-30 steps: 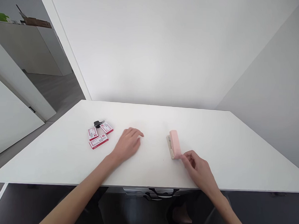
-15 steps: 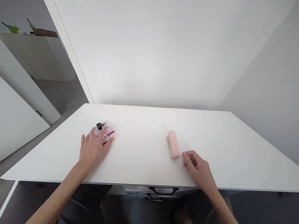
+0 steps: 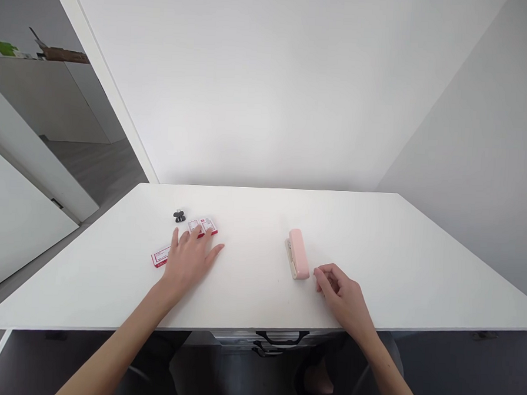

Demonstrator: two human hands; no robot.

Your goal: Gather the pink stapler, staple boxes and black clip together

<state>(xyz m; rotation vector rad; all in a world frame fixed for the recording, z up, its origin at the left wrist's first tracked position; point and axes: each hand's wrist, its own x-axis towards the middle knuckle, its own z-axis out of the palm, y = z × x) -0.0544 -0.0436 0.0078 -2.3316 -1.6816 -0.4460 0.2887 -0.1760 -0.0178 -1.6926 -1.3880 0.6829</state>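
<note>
My left hand (image 3: 191, 258) lies flat on the white table (image 3: 250, 291), fingers spread, its fingertips on small red-and-white staple boxes (image 3: 203, 226). Another staple box (image 3: 160, 257) lies just left of that hand. A small black clip-like tool (image 3: 179, 216) sits behind the boxes. A pink stapler (image 3: 297, 253) lies on the table right of centre. My right hand (image 3: 340, 291) rests on the table just right of the stapler's near end, fingers loosely curled, holding nothing and not touching the stapler.
The table stands against a white wall, with another wall at the right. Black drawer handles (image 3: 281, 339) show under the front edge. At the left are an open doorway, grey floor and a white cabinet (image 3: 52, 98) with things on top.
My left hand slid from the table's middle over to the staple boxes and shifted them; one box now lies apart at the left. The right hand stayed beside the stapler.
</note>
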